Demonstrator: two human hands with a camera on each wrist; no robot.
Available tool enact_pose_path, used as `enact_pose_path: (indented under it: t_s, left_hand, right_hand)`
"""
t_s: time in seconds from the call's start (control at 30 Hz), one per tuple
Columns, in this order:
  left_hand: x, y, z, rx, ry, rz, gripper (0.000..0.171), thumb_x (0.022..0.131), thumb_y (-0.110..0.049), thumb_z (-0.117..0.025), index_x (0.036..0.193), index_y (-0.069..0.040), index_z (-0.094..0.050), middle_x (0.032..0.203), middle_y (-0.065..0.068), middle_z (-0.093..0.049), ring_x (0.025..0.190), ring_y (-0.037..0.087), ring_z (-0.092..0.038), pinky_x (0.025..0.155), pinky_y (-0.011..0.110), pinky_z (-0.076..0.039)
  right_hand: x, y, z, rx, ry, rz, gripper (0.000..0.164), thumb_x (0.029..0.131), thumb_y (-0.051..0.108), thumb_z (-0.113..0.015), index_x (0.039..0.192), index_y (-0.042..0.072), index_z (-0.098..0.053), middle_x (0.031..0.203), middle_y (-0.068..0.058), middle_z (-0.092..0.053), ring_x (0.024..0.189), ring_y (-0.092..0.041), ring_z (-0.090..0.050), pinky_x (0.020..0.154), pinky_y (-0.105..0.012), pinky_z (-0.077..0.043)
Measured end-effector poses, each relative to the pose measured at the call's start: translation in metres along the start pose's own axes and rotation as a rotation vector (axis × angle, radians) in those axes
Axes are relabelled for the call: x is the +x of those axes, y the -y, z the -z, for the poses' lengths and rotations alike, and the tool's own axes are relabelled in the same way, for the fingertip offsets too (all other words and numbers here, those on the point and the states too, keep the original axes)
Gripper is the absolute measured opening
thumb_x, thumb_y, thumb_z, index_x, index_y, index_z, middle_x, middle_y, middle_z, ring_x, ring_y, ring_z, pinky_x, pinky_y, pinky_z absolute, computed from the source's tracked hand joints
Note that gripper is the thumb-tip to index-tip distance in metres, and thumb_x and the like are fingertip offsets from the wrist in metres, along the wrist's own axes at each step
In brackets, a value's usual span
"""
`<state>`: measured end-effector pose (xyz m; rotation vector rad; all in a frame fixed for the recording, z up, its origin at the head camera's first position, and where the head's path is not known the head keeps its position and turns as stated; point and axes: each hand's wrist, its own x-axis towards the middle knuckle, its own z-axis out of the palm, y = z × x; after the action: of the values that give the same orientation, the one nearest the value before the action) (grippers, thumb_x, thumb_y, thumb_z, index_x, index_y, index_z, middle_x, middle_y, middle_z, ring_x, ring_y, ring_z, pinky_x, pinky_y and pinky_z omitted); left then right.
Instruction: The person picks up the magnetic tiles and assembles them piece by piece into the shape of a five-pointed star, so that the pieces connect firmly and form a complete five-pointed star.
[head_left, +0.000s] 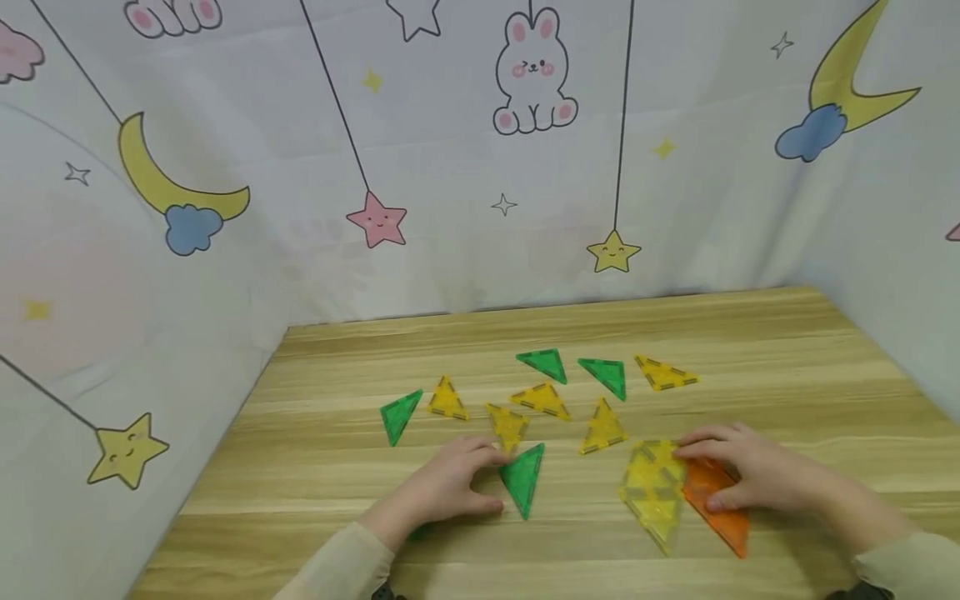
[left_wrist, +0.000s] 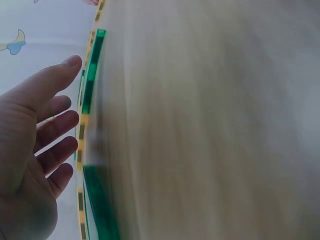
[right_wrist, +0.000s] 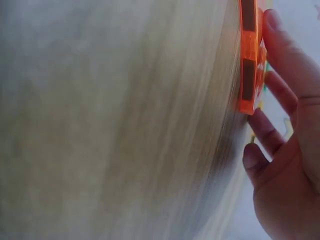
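Note:
My left hand (head_left: 453, 479) lies over the table, fingers relaxed and spread. Its fingertips are beside a green triangular magnetic tile (head_left: 522, 481); contact is unclear. In the left wrist view, the thumb (left_wrist: 73, 62) and fingers are apart, with nothing between them. Part of another green tile (head_left: 420, 531) peeks out under the left wrist. My right hand (head_left: 757, 471) rests on an orange triangular tile (head_left: 722, 504), thumb on its face, index finger at its upper corner. The orange tile lies against a group of yellow tiles (head_left: 651, 492); the right palm covers some of it.
Loose yellow triangles (head_left: 604, 427) and green triangles (head_left: 401, 415) lie flat in a scattered band behind the hands. The wooden table (head_left: 300, 450) ends at a white printed cloth (head_left: 450, 167) at the back and sides.

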<state>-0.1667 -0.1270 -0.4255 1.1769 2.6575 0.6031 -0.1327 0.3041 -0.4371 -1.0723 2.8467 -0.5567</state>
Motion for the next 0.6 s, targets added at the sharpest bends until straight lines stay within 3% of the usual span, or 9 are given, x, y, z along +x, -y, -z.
enact_pose_path:
  t_s: [0.23, 0.4, 0.6]
  left_hand:
    - [-0.017, 0.012, 0.008, -0.007, -0.022, 0.061, 0.049, 0.079, -0.034, -0.074, 0.120, -0.011, -0.061, 0.120, 0.004, -0.057, 0.115, 0.024, -0.049, 0.097, 0.044, -0.036]
    - [-0.027, 0.020, 0.012, -0.017, -0.039, 0.088, 0.051, 0.078, -0.039, -0.074, 0.120, -0.013, -0.061, 0.121, 0.003, -0.056, 0.114, 0.024, -0.048, 0.096, 0.045, -0.036]
    - [-0.048, 0.035, 0.011, -0.016, -0.103, 0.136, 0.053, 0.075, -0.044, -0.076, 0.115, -0.013, -0.062, 0.115, 0.001, -0.057, 0.109, 0.023, -0.049, 0.092, 0.046, -0.039]
  right_hand:
    - [0.009, 0.006, -0.002, 0.003, -0.055, -0.042, 0.057, 0.080, 0.050, -0.068, 0.125, 0.017, -0.060, 0.124, -0.002, -0.054, 0.109, -0.026, -0.048, 0.083, -0.039, -0.043]
    - [0.018, 0.015, -0.004, -0.018, -0.103, -0.024, 0.055, 0.079, 0.049, -0.069, 0.121, 0.015, -0.062, 0.121, 0.000, -0.056, 0.107, -0.025, -0.048, 0.082, -0.039, -0.042]
    - [0.031, 0.032, -0.004, 0.016, -0.049, -0.033, 0.055, 0.080, 0.055, -0.064, 0.124, 0.022, -0.060, 0.123, 0.004, -0.055, 0.111, -0.027, -0.047, 0.086, -0.048, -0.041]
